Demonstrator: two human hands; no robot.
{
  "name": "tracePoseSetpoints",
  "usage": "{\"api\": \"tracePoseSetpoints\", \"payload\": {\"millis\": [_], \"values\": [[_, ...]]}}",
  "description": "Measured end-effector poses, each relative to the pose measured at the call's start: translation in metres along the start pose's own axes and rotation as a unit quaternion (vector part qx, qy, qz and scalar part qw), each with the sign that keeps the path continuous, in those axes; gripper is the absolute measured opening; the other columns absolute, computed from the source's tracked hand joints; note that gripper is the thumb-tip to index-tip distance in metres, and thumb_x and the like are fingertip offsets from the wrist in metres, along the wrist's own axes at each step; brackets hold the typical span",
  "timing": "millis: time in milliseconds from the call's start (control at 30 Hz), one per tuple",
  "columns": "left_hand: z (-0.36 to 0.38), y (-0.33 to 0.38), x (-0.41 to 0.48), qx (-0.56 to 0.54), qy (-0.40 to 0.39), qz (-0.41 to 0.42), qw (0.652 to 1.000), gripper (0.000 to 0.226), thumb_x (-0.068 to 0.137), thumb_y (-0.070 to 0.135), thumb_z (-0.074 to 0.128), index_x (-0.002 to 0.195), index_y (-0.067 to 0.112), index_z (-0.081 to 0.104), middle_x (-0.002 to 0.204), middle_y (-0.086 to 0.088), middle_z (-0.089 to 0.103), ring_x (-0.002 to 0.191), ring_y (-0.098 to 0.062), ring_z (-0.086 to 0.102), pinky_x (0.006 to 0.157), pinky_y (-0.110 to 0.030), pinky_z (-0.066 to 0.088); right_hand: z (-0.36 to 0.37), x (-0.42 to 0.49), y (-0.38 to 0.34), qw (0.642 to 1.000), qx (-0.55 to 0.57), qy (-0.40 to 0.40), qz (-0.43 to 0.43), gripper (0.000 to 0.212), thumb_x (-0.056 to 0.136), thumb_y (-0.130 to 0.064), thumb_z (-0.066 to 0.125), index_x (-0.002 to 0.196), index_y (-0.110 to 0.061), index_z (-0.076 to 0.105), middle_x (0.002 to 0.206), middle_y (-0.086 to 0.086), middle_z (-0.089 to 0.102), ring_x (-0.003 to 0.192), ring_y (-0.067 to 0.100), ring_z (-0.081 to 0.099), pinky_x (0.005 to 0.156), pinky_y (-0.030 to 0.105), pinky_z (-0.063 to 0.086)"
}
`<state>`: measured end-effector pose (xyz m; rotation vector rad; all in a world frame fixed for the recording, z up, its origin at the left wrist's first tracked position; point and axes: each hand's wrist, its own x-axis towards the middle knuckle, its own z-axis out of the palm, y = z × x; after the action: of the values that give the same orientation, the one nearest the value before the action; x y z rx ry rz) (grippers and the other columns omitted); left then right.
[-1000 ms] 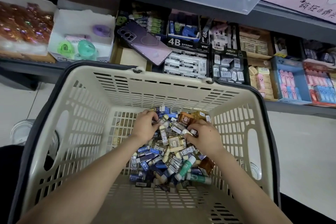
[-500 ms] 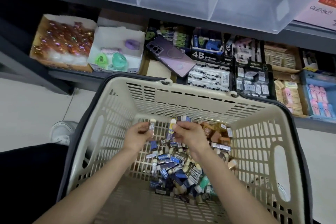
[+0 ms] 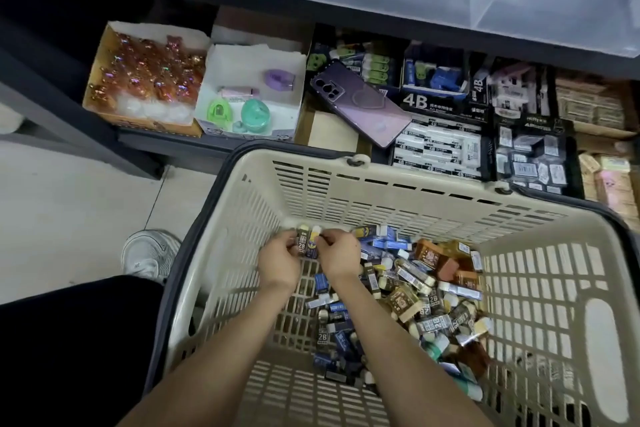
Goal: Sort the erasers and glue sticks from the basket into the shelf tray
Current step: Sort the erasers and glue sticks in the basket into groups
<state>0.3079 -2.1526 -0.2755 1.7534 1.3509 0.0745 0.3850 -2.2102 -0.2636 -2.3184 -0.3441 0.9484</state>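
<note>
Inside a beige slotted plastic shopping basket point(image 3: 381, 204), the left hand point(image 3: 280, 262) and right hand point(image 3: 337, 258), apart half a second ago, have closed together above the heap of sleeved erasers and glue sticks point(image 3: 422, 291). Left fingers point(image 3: 285, 240) pinch a dark-sleeved eraser marked "2B" point(image 3: 301, 243); right fingers point(image 3: 329, 238) pinch a blue-sleeved eraser point(image 3: 313, 242), the two touching side by side. Beyond, on the shelf point(image 3: 207, 144), a black eraser box point(image 3: 433, 102) reads "4B" beside a purple phone point(image 3: 360, 104), and a tray of white erasers point(image 3: 436, 149) repeats the mark.

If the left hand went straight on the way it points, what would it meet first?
Likely the basket's far slatted wall, just beyond the 2B eraser the left hand pinches; depth is unclear.
</note>
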Motion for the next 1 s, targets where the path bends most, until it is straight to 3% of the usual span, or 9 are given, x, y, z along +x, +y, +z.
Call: {"api": "tracePoseSetpoints", "payload": {"millis": [133, 267, 400, 467, 567, 700, 800, 867, 1000], "values": [[0.001, 0.006, 0.000, 0.019, 0.036, 0.014, 0.999, 0.033, 0.083, -0.011, 0.051, 0.108, 0.002, 0.068, 0.102, -0.015, 0.070, 0.097, -0.029, 0.065, 0.079, -0.022, 0.040, -0.005, 0.000, 0.006, 1.000, 0.003, -0.022, 0.021, 0.018, 0.090, -0.013, 0.058, 0.074, -0.007, 0.066, 0.071, 0.013, 0.063, 0.063, 0.023, 0.055, 0.058, 0.027, 0.041], [0.000, 0.018, 0.003, 0.039, 0.037, 0.037, 0.998, 0.030, 0.087, -0.008, 0.050, 0.112, 0.002, 0.065, 0.107, -0.015, 0.069, 0.100, -0.028, 0.063, 0.081, -0.021, 0.038, -0.013, -0.014, 0.018, 0.999, 0.005, -0.046, 0.013, 0.015, 0.087, -0.014, 0.061, 0.089, -0.003, 0.071, 0.085, 0.013, 0.072, 0.079, 0.030, 0.067, 0.075, 0.039, 0.055], [-0.007, 0.010, -0.017, 0.127, 0.010, 0.052, 0.991, 0.038, 0.087, -0.009, 0.048, 0.119, 0.006, 0.062, 0.122, -0.014, 0.059, 0.103, -0.025, 0.058, 0.085, -0.021, 0.040, -0.023, -0.026, 0.024, 0.993, -0.078, -0.090, -0.012, 0.015, 0.086, -0.009, 0.057, 0.073, -0.010, 0.064, 0.080, 0.009, 0.064, 0.079, 0.025, 0.060, 0.069, 0.028, 0.046], [-0.007, 0.000, -0.034, 0.157, -0.059, 0.019, 0.986, 0.033, 0.091, -0.001, 0.049, 0.119, 0.010, 0.062, 0.126, -0.010, 0.058, 0.108, -0.024, 0.058, 0.088, -0.025, 0.044, -0.027, -0.030, 0.026, 0.993, -0.087, -0.081, -0.012, 0.017, 0.085, -0.004, 0.053, 0.076, -0.010, 0.067, 0.084, 0.010, 0.067, 0.080, 0.023, 0.061, 0.067, 0.025, 0.044], [0.000, -0.010, -0.051, 0.086, -0.164, -0.080, 0.979, 0.024, 0.097, 0.013, 0.047, 0.116, 0.014, 0.061, 0.120, -0.009, 0.063, 0.103, -0.025, 0.060, 0.084, -0.030, 0.048, -0.032, -0.032, 0.028, 0.996, -0.055, -0.065, -0.023, 0.021, 0.088, -0.003, 0.051, 0.100, -0.004, 0.068, 0.102, 0.010, 0.069, 0.092, 0.022, 0.063, 0.073, 0.024, 0.045], [-0.001, -0.008, -0.056, -0.084, -0.170, -0.174, 0.966, 0.015, 0.094, 0.010, 0.056, 0.107, 0.017, 0.056, 0.107, -0.008, 0.061, 0.095, -0.023, 0.060, 0.081, -0.041, 0.056, -0.036, -0.029, 0.026, 0.988, -0.052, -0.137, -0.048, 0.042, 0.089, -0.011, 0.056, 0.130, -0.020, 0.054, 0.123, 0.004, 0.060, 0.094, 0.020, 0.060, 0.081, 0.033, 0.049], [-0.004, -0.009, -0.056, -0.139, -0.160, -0.171, 0.962, 0.025, 0.089, 0.006, 0.063, 0.112, 0.014, 0.057, 0.103, -0.003, 0.058, 0.091, -0.020, 0.059, 0.071, -0.035, 0.058, -0.037, -0.025, 0.023, 0.964, -0.147, -0.207, -0.075, 0.044, 0.084, -0.021, 0.069, 0.127, -0.020, 0.058, 0.129, -0.001, 0.058, 0.115, 0.019, 0.056, 0.097, 0.031, 0.043], [-0.003, -0.007, -0.056, -0.148, -0.159, -0.169, 0.961, 0.026, 0.087, 0.003, 0.066, 0.109, 0.013, 0.059, 0.102, -0.003, 0.059, 0.089, -0.019, 0.058, 0.067, -0.031, 0.057, -0.039, -0.024, 0.022, 0.948, -0.188, -0.242, -0.087, 0.044, 0.079, -0.014, 0.073, 0.122, -0.015, 0.062, 0.123, 0.003, 0.062, 0.112, 0.020, 0.057, 0.099, 0.035, 0.044], [0.004, -0.007, -0.051, -0.094, -0.143, -0.133, 0.976, 0.034, 0.080, -0.005, 0.069, 0.110, 0.007, 0.062, 0.105, -0.009, 0.063, 0.089, -0.018, 0.056, 0.085, -0.036, 0.054, -0.046, -0.027, 0.027, 0.952, -0.160, -0.251, -0.075, 0.041, 0.079, 0.005, 0.068, 0.118, -0.007, 0.063, 0.114, 0.011, 0.064, 0.106, 0.023, 0.060, 0.094, 0.033, 0.049]]}}
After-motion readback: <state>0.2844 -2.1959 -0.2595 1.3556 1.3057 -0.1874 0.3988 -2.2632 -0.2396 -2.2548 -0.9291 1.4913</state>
